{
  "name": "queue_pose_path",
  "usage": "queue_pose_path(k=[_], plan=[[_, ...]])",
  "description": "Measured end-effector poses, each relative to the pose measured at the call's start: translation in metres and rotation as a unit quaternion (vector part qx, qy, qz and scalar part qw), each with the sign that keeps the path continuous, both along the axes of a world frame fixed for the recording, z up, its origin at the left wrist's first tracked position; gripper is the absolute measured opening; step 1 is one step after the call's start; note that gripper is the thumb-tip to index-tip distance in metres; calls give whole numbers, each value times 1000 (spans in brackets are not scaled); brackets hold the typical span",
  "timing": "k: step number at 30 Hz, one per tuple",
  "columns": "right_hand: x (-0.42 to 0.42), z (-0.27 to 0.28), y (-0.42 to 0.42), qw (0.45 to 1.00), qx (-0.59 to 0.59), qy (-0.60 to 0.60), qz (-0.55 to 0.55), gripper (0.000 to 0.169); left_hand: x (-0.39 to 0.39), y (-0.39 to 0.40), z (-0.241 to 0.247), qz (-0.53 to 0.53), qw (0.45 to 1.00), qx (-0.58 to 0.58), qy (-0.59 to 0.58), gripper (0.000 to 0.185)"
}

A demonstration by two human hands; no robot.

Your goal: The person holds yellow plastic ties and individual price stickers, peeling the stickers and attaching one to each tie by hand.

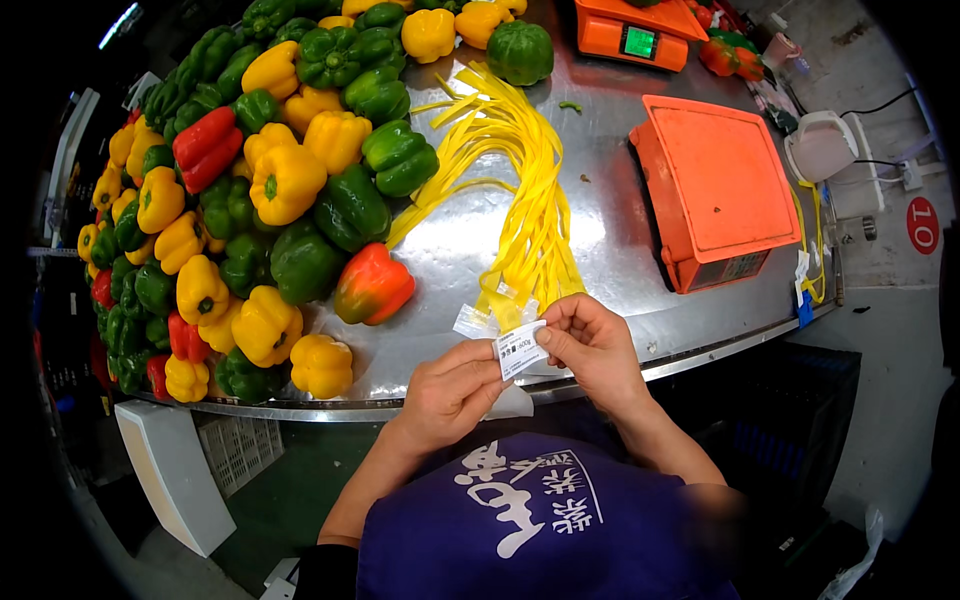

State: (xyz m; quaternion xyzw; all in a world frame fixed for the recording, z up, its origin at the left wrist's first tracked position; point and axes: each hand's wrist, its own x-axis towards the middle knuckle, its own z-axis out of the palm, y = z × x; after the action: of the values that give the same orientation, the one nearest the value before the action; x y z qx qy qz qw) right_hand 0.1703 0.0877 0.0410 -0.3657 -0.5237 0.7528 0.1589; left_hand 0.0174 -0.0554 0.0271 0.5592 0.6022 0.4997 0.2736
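Observation:
Between my two hands, at the near edge of a metal table, is a white printed label [520, 352]. My left hand [454, 386] pinches its left side, and my right hand [589, 345] holds its upper right corner between thumb and finger. Just beyond the fingers lies a bundle of flat yellow straps [529, 217] with clear plastic tabs [477, 321] at its near end. The straps fan out towards the back left. A red and green bell pepper [374, 284] lies left of the bundle. The underside of the label is hidden.
A large heap of green, yellow and red bell peppers [289, 184] covers the table's left side. An orange scale [720, 180] stands at right, another orange scale [634, 37] at the back. A pale jug [823, 146] is near the wall. The metal table's edge [720, 352] runs before me.

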Motion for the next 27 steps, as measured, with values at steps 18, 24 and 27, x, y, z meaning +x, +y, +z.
queue_pose_path(k=[18, 24, 27], plan=[[2, -1, 3, 998, 48, -21, 34, 29, 1, -2, 1, 0, 1000, 5, -10, 17], [5, -7, 6, 996, 65, -41, 55, 28, 2, -2, 0, 4, 1000, 7, -16, 17], [3, -7, 7, 997, 33, -30, 55, 21, 3, -2, 0, 4, 1000, 4, -24, 17]])
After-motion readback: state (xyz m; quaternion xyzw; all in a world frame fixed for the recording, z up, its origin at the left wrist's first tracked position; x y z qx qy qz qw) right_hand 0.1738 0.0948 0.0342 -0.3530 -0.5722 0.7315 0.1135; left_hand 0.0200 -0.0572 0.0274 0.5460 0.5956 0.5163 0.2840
